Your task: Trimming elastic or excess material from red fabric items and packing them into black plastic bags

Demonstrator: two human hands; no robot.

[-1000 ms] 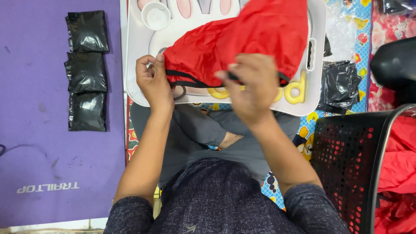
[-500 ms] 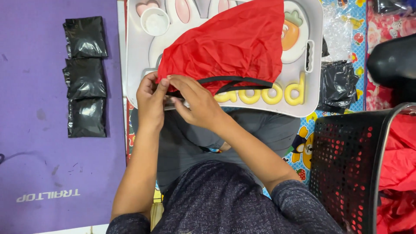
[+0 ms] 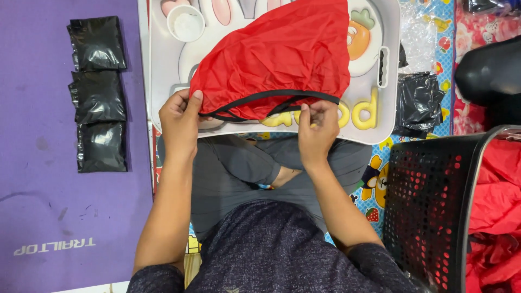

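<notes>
The left hand [image 3: 180,116] pinches the near left corner of a red fabric bag [image 3: 277,59], thumb on top of the cloth and fingers curled beneath its black-trimmed edge. The right hand [image 3: 317,130] grips the same black edging further along, fingers closed on the trim near the middle of the bag's near side. Between the two hands the black edge is pulled fairly taut, and the rest of the bag lies spread over a white tray [image 3: 388,116] that rests across the person's lap. A small white cup [image 3: 185,23] stands at the tray's far left corner. To the left, three black packets [image 3: 99,92] lie in a column on a purple mat [image 3: 38,179]. To the right stands a black perforated basket [image 3: 426,206] holding more red cloth [image 3: 496,211].
</notes>
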